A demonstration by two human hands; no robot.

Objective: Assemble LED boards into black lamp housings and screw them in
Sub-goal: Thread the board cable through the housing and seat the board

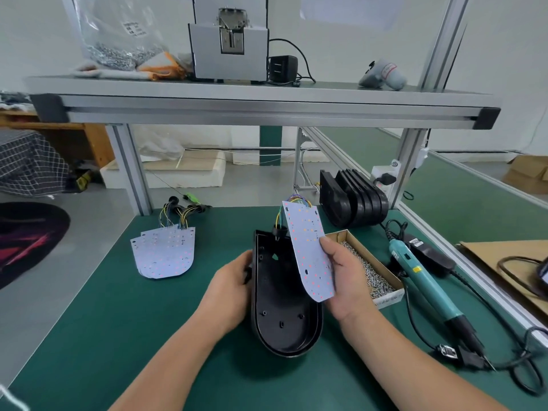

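Gripping glossy black housing (left hand), right hand pinching white LED board

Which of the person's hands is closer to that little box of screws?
Right. The right hand, holding the LED board, is beside the box; the left hand grips the housing on its far side.

Dead centre, a black, round-ended plastic lamp housing lies open side up, screw posts showing on its floor. Above its right rim a white LED board is held tilted steeply, coloured wires at its top end. More white LED boards lie stacked flat at left; spare black housings stand on edge behind.
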